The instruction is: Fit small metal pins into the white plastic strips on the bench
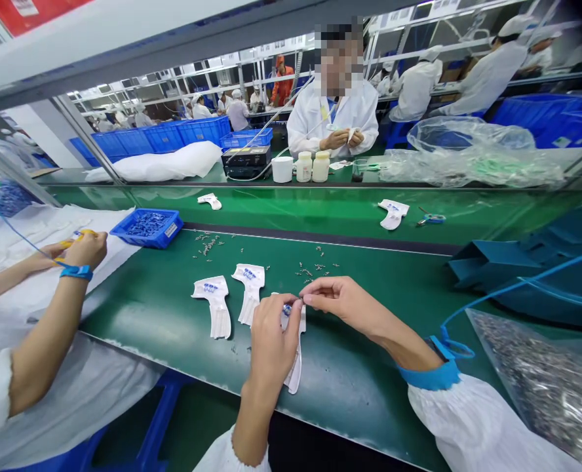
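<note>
One white, gun-shaped plastic shell half [295, 375] lies on the green table [364, 396], long axis toward the near edge, left hand [274, 334] nearer, curled over it, right hand [340, 299] thumb-to-forefinger almost meeting above its far end, can't tell what either holds.

Head camera: the single view, worn on the person's head, facing forward and down.
Nearest: the person's left hand [274, 334] and right hand [340, 301], close, right of centre and low.
Green worktop [163, 308]: seen slantwise from above.
Ahead: a co-worker [305, 121] across the worktop, farther off.
Left edge: a neighbour's arm [48, 341], near.
Top: pale overhead beam [124, 56], close.
Background: seated workers [419, 92], distant.
</note>
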Demonstrator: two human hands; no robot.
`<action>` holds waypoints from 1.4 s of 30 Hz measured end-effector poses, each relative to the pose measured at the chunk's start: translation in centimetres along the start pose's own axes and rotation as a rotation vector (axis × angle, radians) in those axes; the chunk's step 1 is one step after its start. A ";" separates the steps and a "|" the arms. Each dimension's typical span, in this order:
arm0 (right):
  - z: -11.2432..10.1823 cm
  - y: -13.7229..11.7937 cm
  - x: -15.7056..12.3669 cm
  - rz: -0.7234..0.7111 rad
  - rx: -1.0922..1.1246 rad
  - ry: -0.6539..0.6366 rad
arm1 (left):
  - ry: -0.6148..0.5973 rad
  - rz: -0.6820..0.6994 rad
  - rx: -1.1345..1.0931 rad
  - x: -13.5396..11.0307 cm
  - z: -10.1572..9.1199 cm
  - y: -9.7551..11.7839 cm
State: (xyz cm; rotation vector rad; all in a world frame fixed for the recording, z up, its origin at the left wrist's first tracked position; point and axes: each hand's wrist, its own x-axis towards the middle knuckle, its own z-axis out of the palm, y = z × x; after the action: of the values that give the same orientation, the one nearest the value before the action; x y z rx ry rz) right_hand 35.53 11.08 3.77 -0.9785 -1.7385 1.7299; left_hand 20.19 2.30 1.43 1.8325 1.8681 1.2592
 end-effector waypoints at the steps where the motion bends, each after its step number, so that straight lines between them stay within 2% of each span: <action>1: 0.1 0.0 0.0 -0.023 -0.034 0.002 | -0.001 0.002 0.002 -0.1 -0.2 -0.1; 4: 0.7 0.1 -0.2 -0.052 -0.181 -0.014 | -0.051 0.047 0.022 -0.7 -1.5 -0.6; 6: 1.1 -0.1 -0.5 -0.041 -0.300 -0.044 | -0.133 0.097 0.055 -1.4 -2.9 -1.1; 9: 2.0 -0.4 -1.2 -0.026 -0.452 -0.162 | -0.280 0.159 0.163 -2.9 -4.5 -1.8; 12: 3.0 -0.6 -1.8 -0.023 -0.526 -0.275 | -0.353 0.167 0.306 -4.0 -4.9 -2.2; 15: 3.9 -0.3 -2.1 -0.009 -0.572 -0.264 | -0.348 0.156 0.374 -4.4 -4.4 -2.1; 19: 4.2 0.1 -2.1 0.037 -0.643 -0.176 | -0.334 0.154 0.366 -4.2 -4.0 -1.9; 25: 4.0 -0.6 -1.5 0.116 -0.680 -0.226 | -0.325 0.145 0.333 -4.2 -4.1 -1.8; 29: 4.2 -0.9 -1.2 0.124 -0.783 -0.196 | -0.332 0.136 0.335 -4.2 -4.0 -1.8; 34: 4.5 -1.1 -0.9 0.209 -0.928 -0.163 | -0.329 0.136 0.339 -4.2 -4.0 -2.0; 38: 3.0 -0.9 -0.4 0.081 -0.824 -0.245 | -0.327 0.148 0.355 -4.3 -4.0 -2.3; 39: 2.3 -0.6 -0.3 0.050 -0.788 -0.225 | -0.324 0.152 0.360 -4.3 -4.0 -2.4; 40: 1.5 -0.2 0.0 0.029 -0.783 -0.152 | -0.321 0.156 0.365 -4.4 -3.9 -2.5; 42: 0.0 0.9 0.6 -0.012 -0.863 0.095 | -0.318 0.161 0.371 -4.4 -3.9 -2.6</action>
State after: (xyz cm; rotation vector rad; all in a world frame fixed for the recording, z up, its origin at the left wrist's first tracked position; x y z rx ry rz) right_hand 35.30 11.51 2.83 -1.3380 -2.4561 0.8571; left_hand 16.52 -2.81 0.22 2.2503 1.8951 0.6340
